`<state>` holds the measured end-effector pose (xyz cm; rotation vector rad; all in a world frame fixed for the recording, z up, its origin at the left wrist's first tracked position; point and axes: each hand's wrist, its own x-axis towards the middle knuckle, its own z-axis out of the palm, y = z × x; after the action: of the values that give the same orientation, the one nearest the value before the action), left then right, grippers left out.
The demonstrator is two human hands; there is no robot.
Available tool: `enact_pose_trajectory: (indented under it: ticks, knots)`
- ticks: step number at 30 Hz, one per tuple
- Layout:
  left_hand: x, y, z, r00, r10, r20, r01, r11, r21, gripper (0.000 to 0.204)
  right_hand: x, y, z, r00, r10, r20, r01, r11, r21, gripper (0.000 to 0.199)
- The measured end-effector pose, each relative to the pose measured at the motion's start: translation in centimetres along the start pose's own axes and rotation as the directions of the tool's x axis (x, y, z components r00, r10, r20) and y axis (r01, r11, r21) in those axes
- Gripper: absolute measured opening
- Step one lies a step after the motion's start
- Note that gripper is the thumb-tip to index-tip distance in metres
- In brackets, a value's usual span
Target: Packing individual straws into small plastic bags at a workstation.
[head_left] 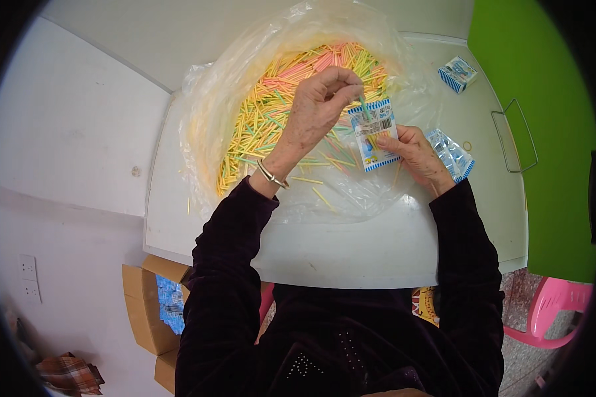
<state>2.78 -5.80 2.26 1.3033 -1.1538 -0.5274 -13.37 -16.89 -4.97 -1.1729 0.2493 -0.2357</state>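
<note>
Nearest the body, two dark velvet sleeves are seen rising from the lower edge onto the white bench (351,251). Just beyond them, the right hand (414,155) is closed on the lower edge of a small blue-and-white striped packet (373,134), which is held upright above a sheet of clear plastic. The left hand (321,106), a metal bangle (271,175) at its wrist, is raised over the packet's open top, its fingertips pinched together on a thin green stick (363,106) whose lower end is at the packet's mouth. Beside the right hand, a second packet (451,155) lies flat on the bench. Farther off, a heap of yellow, pink and green sticks (291,99) is spread inside an open clear plastic bag (245,66); a third packet (458,73) lies beyond, near a wire frame (513,135) at the bench's edge.

A slip seems the likeliest fault — the stick is gripped only at its tip, so it may be dropped among the loose ones. The packet's mouth is narrow and soft, and it could be missed or buckled if the stick is pressed in at a slant — or the packet could be tilted and spilled.
</note>
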Motion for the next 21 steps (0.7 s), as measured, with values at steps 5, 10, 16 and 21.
enact_pose_trajectory:
  ticks: [5, 10, 16, 21]
  knots:
    - [-0.9, -0.7, -0.1, 0.986, -0.122, 0.113, 0.110, 0.989, 0.103, 0.011, -0.2, -0.1, -0.1, 1.000, 0.013, 0.008, -0.013, 1.000, 0.003, 0.030]
    - [-1.2, -1.3, 0.0, 0.992, 0.127, 0.006, -0.123, 0.941, 0.316, 0.011, 0.1, 0.0, 0.0, 1.000, 0.005, 0.030, -0.005, 1.000, 0.001, 0.031]
    - [0.7, 0.6, -1.3, 0.929, 0.309, -0.201, -0.213, 0.894, 0.393, 0.011, 0.0, 0.2, -0.3, 0.999, 0.005, 0.032, -0.004, 0.999, -0.034, 0.031]
    - [-0.2, -0.7, -1.9, 0.982, 0.186, -0.044, -0.158, 0.922, 0.353, 0.014, 0.0, 0.1, -0.1, 0.998, 0.015, 0.069, -0.013, 1.000, -0.024, 0.031]
